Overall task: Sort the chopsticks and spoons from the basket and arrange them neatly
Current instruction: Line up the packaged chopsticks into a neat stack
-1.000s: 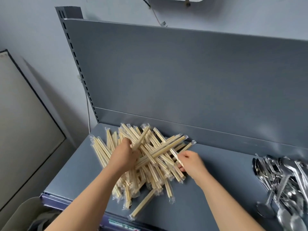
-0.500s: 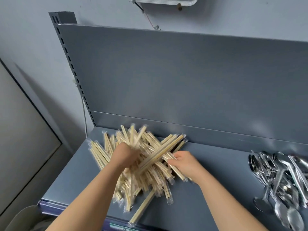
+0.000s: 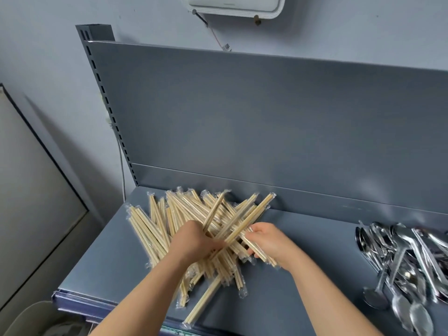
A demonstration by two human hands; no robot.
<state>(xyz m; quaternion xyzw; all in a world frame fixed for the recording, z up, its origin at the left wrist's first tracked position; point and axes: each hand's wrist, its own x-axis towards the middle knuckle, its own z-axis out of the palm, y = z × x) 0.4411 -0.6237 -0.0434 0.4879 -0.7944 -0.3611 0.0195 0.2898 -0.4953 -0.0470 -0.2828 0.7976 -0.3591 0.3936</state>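
A loose pile of plastic-wrapped wooden chopsticks [image 3: 155, 226] lies on the left half of the grey shelf [image 3: 315, 238], the sticks crossing at many angles. My left hand [image 3: 194, 241] grips a bunch of them in the middle of the pile, some pointing up and away. Just to its right, my right hand [image 3: 269, 241] holds a few wrapped pairs at the pile's right edge. A heap of metal spoons [image 3: 407, 258] lies at the shelf's right end, apart from both hands. No basket is in view.
The shelf's upright grey back panel [image 3: 266, 117] rises right behind the pile. A slotted post [image 3: 106, 112] stands at its left end. The shelf's front edge [image 3: 80, 301] is near me, with a pale bin [image 3: 36, 318] below left.
The two hands have drawn closer together over the pile. My left hand has gathered and lifted a bunch of chopsticks; my right hand has slid left along the pile's right edge.
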